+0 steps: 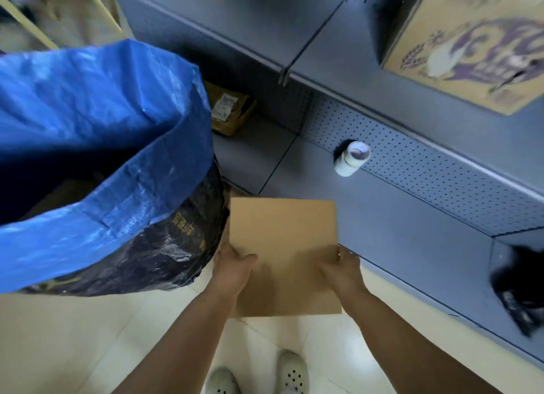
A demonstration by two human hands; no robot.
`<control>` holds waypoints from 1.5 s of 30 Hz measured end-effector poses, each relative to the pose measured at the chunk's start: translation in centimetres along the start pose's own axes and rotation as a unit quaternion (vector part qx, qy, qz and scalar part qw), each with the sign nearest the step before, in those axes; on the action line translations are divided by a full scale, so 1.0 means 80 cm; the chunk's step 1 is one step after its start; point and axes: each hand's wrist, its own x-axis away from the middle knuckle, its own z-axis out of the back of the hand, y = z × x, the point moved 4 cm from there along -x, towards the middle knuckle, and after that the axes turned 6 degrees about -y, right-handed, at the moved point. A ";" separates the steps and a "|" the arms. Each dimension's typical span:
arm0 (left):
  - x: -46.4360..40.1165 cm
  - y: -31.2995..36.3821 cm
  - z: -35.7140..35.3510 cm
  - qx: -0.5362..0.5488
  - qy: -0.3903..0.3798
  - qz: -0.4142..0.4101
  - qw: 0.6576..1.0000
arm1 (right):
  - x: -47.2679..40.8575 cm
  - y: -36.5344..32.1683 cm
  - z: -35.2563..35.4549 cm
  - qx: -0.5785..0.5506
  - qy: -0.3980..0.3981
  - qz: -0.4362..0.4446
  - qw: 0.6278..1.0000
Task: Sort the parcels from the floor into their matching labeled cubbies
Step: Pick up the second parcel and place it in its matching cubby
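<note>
I hold a plain brown cardboard parcel [284, 246] flat in front of me with both hands. My left hand [232, 271] grips its left edge with the thumb on top. My right hand [343, 271] grips its right edge the same way. The parcel's far edge hangs over the front of the lowest grey shelf [397, 223]. No label shows on its top face. A small brown parcel with a white label [231, 108] lies at the back of the lowest shelf, to the left.
A big blue woven sack [97, 146] with a black bag [164, 252] against it stands on the floor at my left. A white roll [353, 157] lies on the shelf. A printed carton [471, 43] sits on the upper shelf, a black bag [518, 287] at the right.
</note>
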 end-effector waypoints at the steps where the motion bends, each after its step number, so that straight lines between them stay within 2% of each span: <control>1: 0.020 0.016 0.004 0.016 -0.005 -0.015 1.000 | 0.018 -0.009 0.010 -0.007 0.003 0.001 1.000; 7: 0.124 0.092 0.033 0.037 -0.018 -0.070 0.997 | 0.119 -0.060 0.066 -0.056 0.036 0.034 0.997; 19: 0.302 0.196 0.070 0.067 -0.051 -0.110 0.990 | 0.308 -0.118 0.189 -0.196 0.077 0.101 0.972; 24: 0.360 0.236 0.062 0.035 -0.092 -0.154 0.983 | 0.369 -0.127 0.247 -0.224 0.096 0.128 0.961; 30: 0.424 0.283 0.032 -0.015 -0.150 -0.198 0.969 | 0.427 -0.112 0.309 -0.249 0.135 0.153 0.947; 35: 0.471 0.304 -0.002 -0.045 -0.188 -0.231 0.954 | 0.471 -0.089 0.349 -0.303 0.134 0.175 0.927; 41: 0.520 0.314 -0.031 -0.087 -0.199 -0.261 0.940 | 0.518 -0.058 0.385 -0.344 0.149 0.194 0.906; 45: 0.555 0.316 -0.045 -0.064 -0.196 -0.250 0.946 | 0.544 -0.035 0.410 -0.377 0.166 0.203 0.888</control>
